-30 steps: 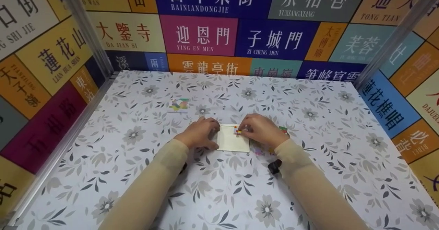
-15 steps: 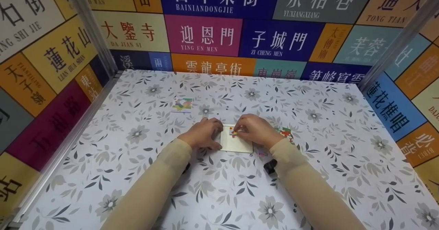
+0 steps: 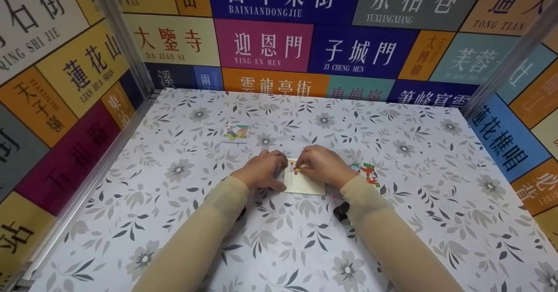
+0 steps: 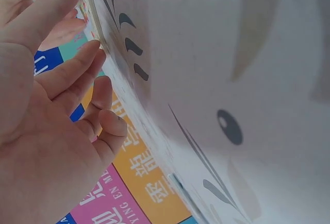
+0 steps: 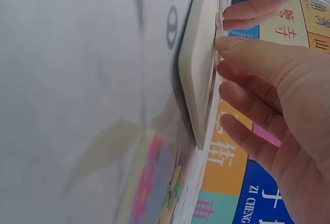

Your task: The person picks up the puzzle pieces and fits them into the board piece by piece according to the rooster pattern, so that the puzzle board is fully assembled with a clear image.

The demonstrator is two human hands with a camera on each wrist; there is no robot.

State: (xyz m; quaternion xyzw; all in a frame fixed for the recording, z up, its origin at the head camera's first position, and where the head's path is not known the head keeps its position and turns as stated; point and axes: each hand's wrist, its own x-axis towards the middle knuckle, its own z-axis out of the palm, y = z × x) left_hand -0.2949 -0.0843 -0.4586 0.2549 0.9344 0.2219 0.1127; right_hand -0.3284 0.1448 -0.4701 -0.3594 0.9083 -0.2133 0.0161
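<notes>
A small cream puzzle board [image 3: 306,185] lies flat between both hands. My left hand [image 3: 263,170] holds its left side, thumb at the near corner and fingers at the far one. In the left wrist view, the other fingers of this hand [image 4: 62,110] curl loosely. My right hand [image 3: 326,164] pinches a small colourful jigsaw piece [image 3: 293,167] at the board's upper left part; its underside is hidden. The right wrist view has the thumb and index finger of the right hand [image 5: 289,95] low over the board [image 5: 198,64], the left fingertips close by.
Several loose jigsaw pieces [image 3: 369,173] with red, green and white print lie right of the right hand, partly hidden by it. A coloured picture card [image 3: 235,134] lies at the back left. Panels with printed signs [image 3: 266,45] enclose the flower-patterned tabletop [image 3: 279,239].
My right hand has moved the jigsaw piece leftward over the board to its upper left part. The left hand keeps its hold on the board. The head view has shifted slightly.
</notes>
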